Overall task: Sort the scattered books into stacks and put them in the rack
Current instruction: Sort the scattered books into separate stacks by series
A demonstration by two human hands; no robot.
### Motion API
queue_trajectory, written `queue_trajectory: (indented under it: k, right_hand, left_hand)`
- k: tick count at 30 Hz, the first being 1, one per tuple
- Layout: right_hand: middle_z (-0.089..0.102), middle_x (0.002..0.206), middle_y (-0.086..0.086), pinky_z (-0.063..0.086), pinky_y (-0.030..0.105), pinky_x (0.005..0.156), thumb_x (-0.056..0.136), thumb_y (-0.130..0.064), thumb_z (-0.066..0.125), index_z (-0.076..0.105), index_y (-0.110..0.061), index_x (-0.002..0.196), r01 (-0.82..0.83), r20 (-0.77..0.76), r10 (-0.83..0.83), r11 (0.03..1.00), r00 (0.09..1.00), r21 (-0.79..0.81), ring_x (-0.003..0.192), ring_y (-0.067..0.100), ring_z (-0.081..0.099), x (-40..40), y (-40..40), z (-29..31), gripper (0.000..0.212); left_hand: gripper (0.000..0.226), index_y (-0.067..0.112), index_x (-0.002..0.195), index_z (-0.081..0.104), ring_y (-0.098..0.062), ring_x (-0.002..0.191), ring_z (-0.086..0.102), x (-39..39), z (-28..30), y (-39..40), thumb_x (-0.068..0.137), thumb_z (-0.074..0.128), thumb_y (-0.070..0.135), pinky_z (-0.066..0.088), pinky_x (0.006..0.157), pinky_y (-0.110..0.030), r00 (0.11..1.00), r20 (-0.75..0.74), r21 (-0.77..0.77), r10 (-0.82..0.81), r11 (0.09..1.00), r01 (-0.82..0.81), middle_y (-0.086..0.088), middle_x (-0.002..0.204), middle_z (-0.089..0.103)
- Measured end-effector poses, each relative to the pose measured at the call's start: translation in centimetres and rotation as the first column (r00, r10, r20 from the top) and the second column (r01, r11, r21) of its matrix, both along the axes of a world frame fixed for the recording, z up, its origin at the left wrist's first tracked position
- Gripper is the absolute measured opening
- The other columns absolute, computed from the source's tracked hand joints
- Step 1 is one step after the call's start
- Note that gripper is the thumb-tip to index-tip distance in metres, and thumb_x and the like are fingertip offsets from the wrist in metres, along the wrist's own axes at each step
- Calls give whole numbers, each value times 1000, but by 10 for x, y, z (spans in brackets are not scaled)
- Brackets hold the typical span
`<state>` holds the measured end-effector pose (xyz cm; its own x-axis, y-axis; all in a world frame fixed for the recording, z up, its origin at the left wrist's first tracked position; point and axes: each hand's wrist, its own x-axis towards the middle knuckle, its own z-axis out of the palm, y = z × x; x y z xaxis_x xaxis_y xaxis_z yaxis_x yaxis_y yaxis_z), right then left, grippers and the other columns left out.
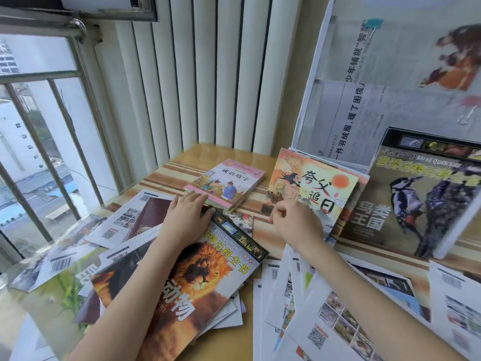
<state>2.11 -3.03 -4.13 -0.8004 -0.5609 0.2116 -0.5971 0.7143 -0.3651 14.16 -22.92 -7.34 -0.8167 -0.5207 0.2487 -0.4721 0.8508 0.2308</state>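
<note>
Striped table (229, 155), centre frame. Pink book (226, 183) flat at centre; lion book (208, 269) on scattered pile lower left; back-cover books (325, 321) fanned lower right.

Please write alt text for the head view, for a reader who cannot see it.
A person's left hand rests flat on a lion-cover book among scattered books on a table. The right hand, fingers curled, reaches toward a picture book with a red sun.

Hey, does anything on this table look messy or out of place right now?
Yes. Books lie fanned and overlapping at odd angles, many face down: one heap under the lion book, another spread at lower right. Only the woodpecker book stands leaning upright.
</note>
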Motion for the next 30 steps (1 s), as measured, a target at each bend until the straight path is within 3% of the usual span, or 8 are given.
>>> queue_trajectory:
  k: [3,6,9,12,15,22,26,30]
  right_hand:
    - [68,75,5,41,26,51,84,-14,42,66,-12,72,121,-16,-120,989,993,83,67,28,62,-21,30,-5,27]
    - [68,77,1,44,26,56,84,-14,43,65,-15,72,206,-20,-205,977,978,50,68,26,60,-31,46,-9,25]
    - [67,80,0,43,25,55,87,-15,45,62,-20,79,239,-7,-240,970,971,-54,69,22,59,-31,53,-11,20]
    - [57,107,4,48,31,66,86,-15,52,55,-20,97,268,-42,-277,952,960,-147,93,24,55,-31,57,-18,12]
    - [45,124,14,48,33,77,83,-16,64,43,-12,121,368,-53,-400,882,915,-294,108,29,48,-35,60,-20,44]
    - [52,124,8,50,28,75,85,-10,62,32,-17,132,239,72,-244,775,967,-584,96,20,58,-43,59,-31,56]
    - [47,130,12,40,20,82,88,-8,55,30,-10,140,236,124,-200,825,972,-515,112,23,53,-43,58,-31,58]
    - [36,139,13,38,22,91,87,-8,54,28,-11,142,230,99,-208,848,973,-477,122,24,45,-40,57,-31,60]
  left_hand:
    - [48,22,142,40,-18,139,32,-8,6,15,96,46,36,11,117,-37,993,-93,-59,-75,996,69,1,146,43]
    - [61,17,149,26,-24,136,35,-36,15,49,95,50,34,28,110,-37,969,-197,217,-149,957,192,-6,149,38]
    - [75,11,149,16,-23,132,40,-77,26,87,91,59,30,37,101,-31,941,-306,553,-144,778,299,-5,147,40]
    - [49,10,126,35,-14,101,57,-107,24,113,88,65,18,48,67,-10,903,-429,695,-17,633,342,-5,124,57]
    - [33,12,104,40,-19,94,59,-119,8,123,85,68,17,49,65,-16,849,-517,680,110,656,329,-4,105,58]
    - [39,-2,119,39,-24,111,41,-120,-16,137,92,59,18,35,94,-31,758,-642,481,117,831,279,-12,118,45]
    - [33,1,115,40,-12,98,39,-131,-14,143,90,60,8,34,89,-23,685,-726,440,65,810,389,-3,107,43]
    - [44,3,126,38,-19,110,44,-140,-20,138,91,60,18,35,95,-24,715,-694,488,87,787,377,-11,120,50]
